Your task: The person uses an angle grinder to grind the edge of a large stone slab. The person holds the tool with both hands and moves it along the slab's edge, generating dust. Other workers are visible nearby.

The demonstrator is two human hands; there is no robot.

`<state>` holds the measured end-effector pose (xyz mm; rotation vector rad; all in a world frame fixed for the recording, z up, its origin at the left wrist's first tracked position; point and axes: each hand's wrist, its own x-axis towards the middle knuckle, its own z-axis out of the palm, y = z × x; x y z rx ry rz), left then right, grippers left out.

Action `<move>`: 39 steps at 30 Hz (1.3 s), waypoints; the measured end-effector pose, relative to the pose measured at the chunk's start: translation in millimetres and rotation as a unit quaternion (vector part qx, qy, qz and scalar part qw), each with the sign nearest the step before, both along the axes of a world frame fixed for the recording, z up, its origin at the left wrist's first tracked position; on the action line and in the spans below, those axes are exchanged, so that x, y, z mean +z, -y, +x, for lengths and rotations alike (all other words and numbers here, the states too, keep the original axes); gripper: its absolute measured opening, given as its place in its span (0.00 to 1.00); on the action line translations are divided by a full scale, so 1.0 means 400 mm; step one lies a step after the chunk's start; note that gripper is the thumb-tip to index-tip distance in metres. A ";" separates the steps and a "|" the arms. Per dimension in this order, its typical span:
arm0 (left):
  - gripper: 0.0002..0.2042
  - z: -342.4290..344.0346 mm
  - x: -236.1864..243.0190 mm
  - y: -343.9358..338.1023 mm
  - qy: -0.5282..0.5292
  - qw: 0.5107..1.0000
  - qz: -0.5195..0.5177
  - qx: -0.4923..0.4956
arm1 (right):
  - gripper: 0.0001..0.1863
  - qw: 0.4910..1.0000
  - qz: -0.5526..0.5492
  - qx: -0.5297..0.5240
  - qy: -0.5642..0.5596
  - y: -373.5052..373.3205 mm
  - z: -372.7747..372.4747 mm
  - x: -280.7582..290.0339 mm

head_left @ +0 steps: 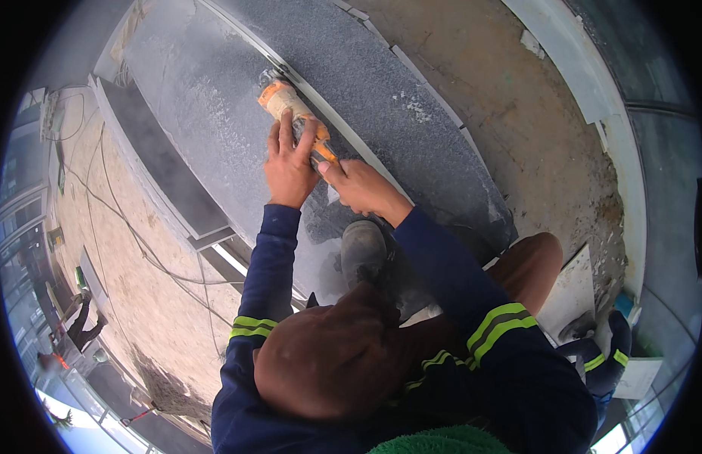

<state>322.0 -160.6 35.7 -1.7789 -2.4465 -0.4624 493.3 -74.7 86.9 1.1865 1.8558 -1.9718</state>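
An orange angle grinder (pixel 281 98), its body wrapped in pale tape, lies slantwise over a dusty dark grey stone slab (pixel 192 98). My left hand (pixel 290 170) grips the grinder's body from the left, fingers over the casing. Around the narrow rear end, my right hand (pixel 364 188) is closed. The head of the tool points away from me and touches or nearly touches a long pale strip (pixel 339 125) running along the slab. Dust and the housing hide the disc.
My boot (pixel 363 250) rests on the slab near my hands. Left of it are a long dark trough (pixel 165 151) and loose cables (pixel 139 242) on pale ground. One person (pixel 84 321) is at far left, another (pixel 604 356) at lower right. Bare dirt (pixel 532 151) borders the slab's right edge.
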 end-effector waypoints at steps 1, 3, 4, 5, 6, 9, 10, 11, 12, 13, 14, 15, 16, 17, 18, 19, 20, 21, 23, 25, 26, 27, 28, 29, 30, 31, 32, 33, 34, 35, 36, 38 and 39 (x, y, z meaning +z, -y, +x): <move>0.41 0.001 -0.001 -0.001 -0.002 1.000 -0.001 0.000 | 0.37 1.000 0.001 0.001 0.002 0.000 0.000 -0.002; 0.41 0.000 -0.002 -0.005 -0.003 1.000 0.002 -0.003 | 0.37 1.000 -0.002 0.003 0.002 -0.005 0.001 -0.005; 0.41 -0.004 -0.002 -0.006 -0.004 1.000 0.005 -0.006 | 0.37 1.000 -0.007 0.005 -0.001 -0.010 -0.002 -0.006; 0.41 -0.007 -0.001 -0.007 -0.004 1.000 0.008 -0.008 | 0.37 1.000 -0.013 0.008 -0.004 -0.012 -0.003 -0.006; 0.41 -0.008 0.000 -0.006 -0.003 1.000 0.006 -0.006 | 0.37 1.000 -0.012 0.006 -0.004 -0.011 -0.004 -0.005; 0.41 -0.006 0.000 -0.008 -0.001 1.000 0.008 -0.005 | 0.37 1.000 -0.008 0.002 0.000 -0.011 -0.003 0.000; 0.42 -0.005 0.001 -0.006 -0.004 1.000 0.010 -0.007 | 0.38 1.000 -0.006 0.004 0.001 -0.009 -0.002 0.000; 0.42 -0.004 0.002 -0.005 -0.007 1.000 0.013 -0.009 | 0.38 1.000 -0.005 0.005 0.002 -0.008 -0.001 0.001; 0.42 -0.004 0.003 -0.003 -0.007 1.000 0.010 -0.008 | 0.38 1.000 -0.008 0.007 0.000 -0.008 0.000 0.000; 0.42 -0.001 0.006 -0.004 -0.005 1.000 0.008 -0.007 | 0.38 1.000 -0.011 0.009 -0.002 -0.010 0.004 0.000; 0.42 0.003 0.009 -0.004 -0.003 1.000 0.005 -0.007 | 0.38 1.000 -0.014 0.011 -0.004 -0.011 0.008 0.000; 0.42 0.008 0.011 -0.003 -0.004 1.000 0.002 -0.006 | 0.37 1.000 -0.012 0.009 -0.002 -0.010 0.012 0.000; 0.42 0.013 0.014 0.000 -0.006 1.000 -0.002 -0.004 | 0.37 1.000 -0.011 0.009 0.000 -0.008 0.016 0.005; 0.42 0.018 0.016 0.003 -0.008 1.000 -0.005 -0.003 | 0.37 1.000 -0.010 0.008 0.002 -0.006 0.020 0.009; 0.42 0.022 0.016 0.005 -0.007 1.000 -0.005 -0.002 | 0.37 1.000 -0.008 0.009 0.003 -0.003 0.024 0.010; 0.42 0.025 0.015 0.006 -0.007 1.000 -0.005 -0.002 | 0.37 1.000 -0.005 0.009 0.005 -0.002 0.028 0.011; 0.42 0.028 0.014 0.006 -0.006 1.000 -0.004 -0.002 | 0.37 1.000 -0.002 0.009 0.007 -0.002 0.031 0.012; 0.41 0.029 0.013 0.005 -0.005 1.000 0.003 -0.006 | 0.36 1.000 -0.008 0.008 0.006 -0.002 0.032 0.011; 0.39 0.023 0.012 0.006 -0.007 1.000 0.018 -0.014 | 0.36 1.000 -0.020 0.006 0.002 -0.003 0.028 0.011; 0.40 0.010 0.005 0.001 -0.006 1.000 0.013 -0.010 | 0.36 1.000 -0.015 0.011 -0.004 -0.006 0.016 -0.002; 0.41 0.003 0.001 -0.002 -0.006 1.000 0.012 -0.008 | 0.36 1.000 -0.013 0.014 -0.007 -0.008 0.008 -0.009; 0.41 -0.003 -0.003 -0.003 -0.001 1.000 0.009 -0.005 | 0.36 1.000 -0.013 0.013 -0.010 -0.011 0.001 -0.016; 0.41 -0.011 -0.007 -0.012 0.004 1.000 0.009 -0.005 | 0.36 1.000 -0.011 0.010 -0.012 -0.019 -0.007 -0.023; 0.41 -0.019 -0.008 -0.019 0.009 1.000 0.008 -0.006 | 0.36 1.000 -0.010 0.007 -0.016 -0.024 -0.016 -0.029; 0.41 -0.030 -0.011 -0.022 0.007 1.000 0.009 -0.008 | 0.36 1.000 -0.013 -0.001 -0.023 -0.025 -0.028 -0.033; 0.41 -0.040 -0.021 -0.026 0.008 1.000 0.012 -0.011 | 0.36 0.999 -0.014 -0.009 -0.028 -0.027 -0.039 -0.036; 0.41 -0.055 -0.029 -0.031 0.007 1.000 0.014 -0.014 | 0.36 0.999 -0.015 -0.017 -0.033 -0.030 -0.050 -0.038; 0.41 -0.073 -0.033 -0.032 0.006 1.000 0.010 -0.013 | 0.36 0.999 -0.013 -0.013 -0.029 -0.032 -0.063 -0.038; 0.42 -0.081 -0.040 -0.029 0.009 1.000 0.006 -0.013 | 0.36 1.000 -0.010 -0.010 -0.020 -0.034 -0.070 -0.035; 0.42 -0.083 -0.038 -0.030 0.012 1.000 0.002 -0.014 | 0.36 1.000 -0.008 -0.008 -0.012 -0.037 -0.072 -0.033; 0.43 -0.083 -0.036 -0.033 0.013 1.000 -0.001 -0.015 | 0.37 1.000 -0.006 -0.003 -0.025 -0.042 -0.071 -0.039; 0.43 -0.066 -0.025 -0.036 0.016 1.000 0.010 -0.022 | 0.37 1.000 0.004 0.009 -0.024 -0.044 -0.054 -0.030; 0.43 -0.058 -0.016 -0.032 0.017 0.999 0.013 -0.027 | 0.37 1.000 0.008 0.013 -0.023 -0.037 -0.046 -0.024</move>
